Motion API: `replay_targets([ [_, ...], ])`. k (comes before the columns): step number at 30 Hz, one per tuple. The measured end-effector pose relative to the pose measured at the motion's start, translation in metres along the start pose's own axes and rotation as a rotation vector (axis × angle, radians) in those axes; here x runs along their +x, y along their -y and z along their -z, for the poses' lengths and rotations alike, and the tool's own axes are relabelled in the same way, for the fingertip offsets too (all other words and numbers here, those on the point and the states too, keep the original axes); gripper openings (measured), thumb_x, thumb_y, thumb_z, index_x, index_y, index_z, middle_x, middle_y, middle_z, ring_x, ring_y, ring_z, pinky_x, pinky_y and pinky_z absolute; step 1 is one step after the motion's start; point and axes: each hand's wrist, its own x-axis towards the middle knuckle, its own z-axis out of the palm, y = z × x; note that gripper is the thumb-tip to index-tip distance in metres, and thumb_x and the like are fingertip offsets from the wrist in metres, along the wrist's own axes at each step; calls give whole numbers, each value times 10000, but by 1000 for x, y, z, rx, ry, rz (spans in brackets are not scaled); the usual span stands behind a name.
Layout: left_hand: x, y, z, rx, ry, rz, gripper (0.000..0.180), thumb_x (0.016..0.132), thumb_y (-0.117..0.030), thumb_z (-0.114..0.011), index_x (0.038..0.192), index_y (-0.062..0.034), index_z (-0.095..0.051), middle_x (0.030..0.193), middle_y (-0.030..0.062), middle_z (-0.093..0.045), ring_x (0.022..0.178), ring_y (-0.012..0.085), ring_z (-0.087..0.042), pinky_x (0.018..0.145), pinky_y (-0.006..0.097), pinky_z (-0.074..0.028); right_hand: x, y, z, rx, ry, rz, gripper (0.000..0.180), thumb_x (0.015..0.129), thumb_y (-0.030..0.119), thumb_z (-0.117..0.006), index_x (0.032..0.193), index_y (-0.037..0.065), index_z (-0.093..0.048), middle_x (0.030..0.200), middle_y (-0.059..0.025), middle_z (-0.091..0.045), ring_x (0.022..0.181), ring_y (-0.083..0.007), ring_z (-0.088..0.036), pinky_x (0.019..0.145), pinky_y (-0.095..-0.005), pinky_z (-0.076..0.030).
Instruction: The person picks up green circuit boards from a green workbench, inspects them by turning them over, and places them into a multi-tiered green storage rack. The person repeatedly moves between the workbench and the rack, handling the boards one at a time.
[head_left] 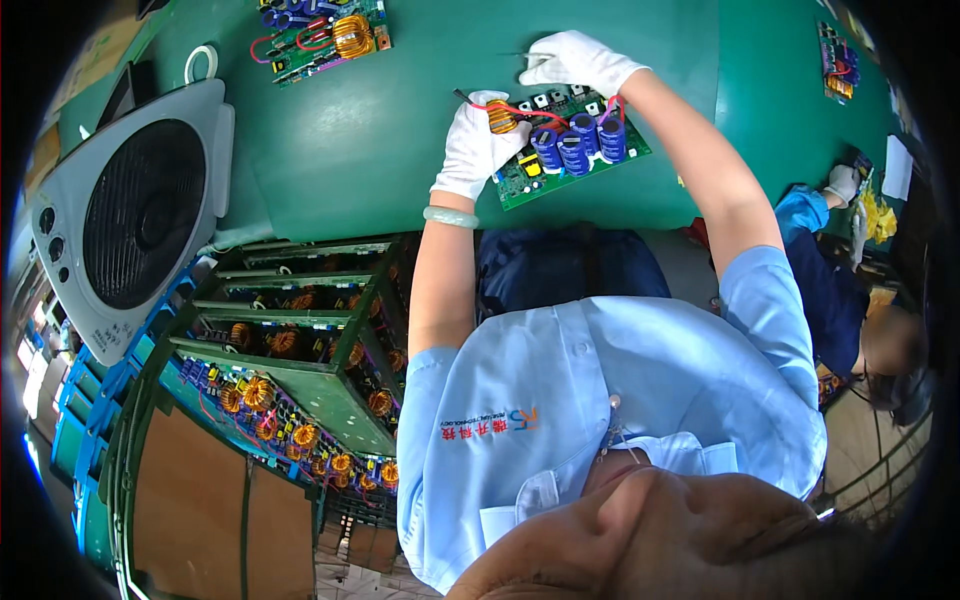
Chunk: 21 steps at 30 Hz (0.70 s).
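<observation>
A green circuit board (600, 168) lies tilted on the green table in front of me. Several blue cylindrical capacitors (574, 155) stand along its near side. My left hand (474, 145), in a white glove, is closed around a copper-wound ring coil (501, 117) at the board's left end. A red wire (540, 113) with a dark tip runs past that coil and over the board. Above the board's far edge, my gloved right hand (580, 62) pinches a thin pointed tool (522, 54), seemingly metal. Its exact kind is too small to make out.
Another populated board (325, 40) lies at the far left, and one more board (838, 62) at the far right. A grey fan-like unit (145, 210) stands left. Below it, a green rack (270, 345) holds several boards. A co-worker's gloved hand (843, 185) is near yellow pieces (880, 222).
</observation>
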Motion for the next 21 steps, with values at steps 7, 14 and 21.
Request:
replay_targets([
  [7, 0, 3, -4, -1, -19, 18, 572, 671, -317, -819, 1116, -78, -551, 976, 164, -633, 906, 356, -631, 799, 436, -524, -31, -6, 19, 33, 95, -82, 289, 820, 323, -733, 876, 44, -685, 824, -84, -644, 782, -218, -618, 734, -347, -487],
  [14, -1, 1, -2, 5, -12, 20, 576, 670, -304, -828, 1121, -80, -550, 990, 158, -632, 906, 355, -631, 798, 430, -524, -26, -18, 7, -42, 33, -107, 297, 806, 352, -717, 864, 64, -674, 861, -104, -652, 836, -290, -632, 754, -384, -483],
  [21, -1, -6, 3, 28, 17, 39, 554, 695, -246, -834, 1139, -81, -546, 1038, 148, -632, 937, 340, -636, 823, 413, -522, -29, -34, 1, -274, -63, -55, 471, 779, 536, -717, 964, 103, -691, 925, -116, -689, 880, -366, -647, 757, -454, -512],
])
